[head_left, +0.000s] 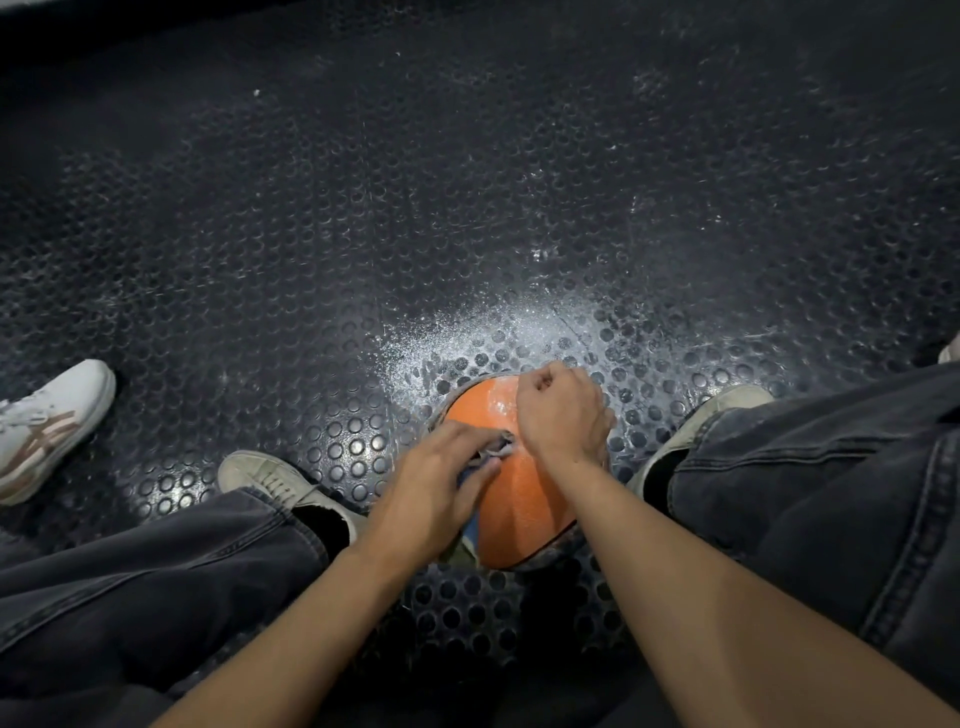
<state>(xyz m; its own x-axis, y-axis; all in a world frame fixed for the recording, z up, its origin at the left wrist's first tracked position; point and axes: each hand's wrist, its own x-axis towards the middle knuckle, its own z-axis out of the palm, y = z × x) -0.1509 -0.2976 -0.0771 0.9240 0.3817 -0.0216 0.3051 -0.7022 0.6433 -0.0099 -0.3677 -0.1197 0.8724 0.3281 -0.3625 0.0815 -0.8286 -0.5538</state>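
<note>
An orange basketball (519, 499) sits on the floor between my feet, and its top looks wet and shiny. My left hand (441, 478) lies on the ball's left side and grips a crumpled grey cloth (496, 448) against it. A blue part of the cloth shows under my palm. On the far top of the ball rests my right hand (563, 415), its fingers curled into a fist. Nothing shows inside that fist.
The floor is black studded rubber (467, 208), with a white wet-looking spray patch (509, 317) just beyond the ball. My shoes (270, 480) and dark jeans flank the ball on both sides. Another person's white sneaker (47, 426) stands at the left edge.
</note>
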